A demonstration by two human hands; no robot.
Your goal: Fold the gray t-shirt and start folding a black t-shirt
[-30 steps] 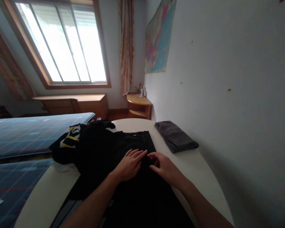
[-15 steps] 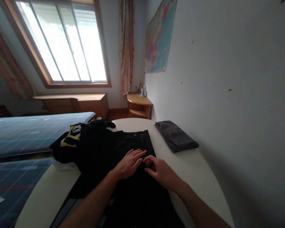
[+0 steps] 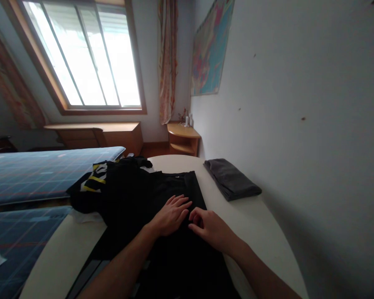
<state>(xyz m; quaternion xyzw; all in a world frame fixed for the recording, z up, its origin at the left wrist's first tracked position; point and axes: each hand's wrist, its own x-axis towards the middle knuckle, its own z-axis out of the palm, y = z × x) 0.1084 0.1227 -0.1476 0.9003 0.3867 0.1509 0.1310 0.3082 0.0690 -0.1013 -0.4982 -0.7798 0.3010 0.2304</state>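
Black trousers [image 3: 174,249] lie spread over the round table, waistband toward the far side. My left hand [image 3: 171,216] rests flat on them, palm down, fingers stretched toward the right edge. Close beside its fingertips is my right hand [image 3: 210,228], over the right edge of the trousers. Its fingers are curled, with a gap between thumb and forefinger, and no fabric shows between them. Left of the trousers, a black garment with yellow and white print [image 3: 95,178] is bunched up. Folds are hard to make out in the dark cloth.
A folded dark grey cloth [image 3: 232,178] lies on the table [image 3: 274,241] at the right, near the wall. Blue plaid mattresses [image 3: 50,174] stand to the left. A wooden desk [image 3: 121,131] and corner shelf [image 3: 183,131] are beyond.
My right hand has shifted very slightly toward me, opening a small gap from the left fingertips. My left hand stays in place on the trousers.
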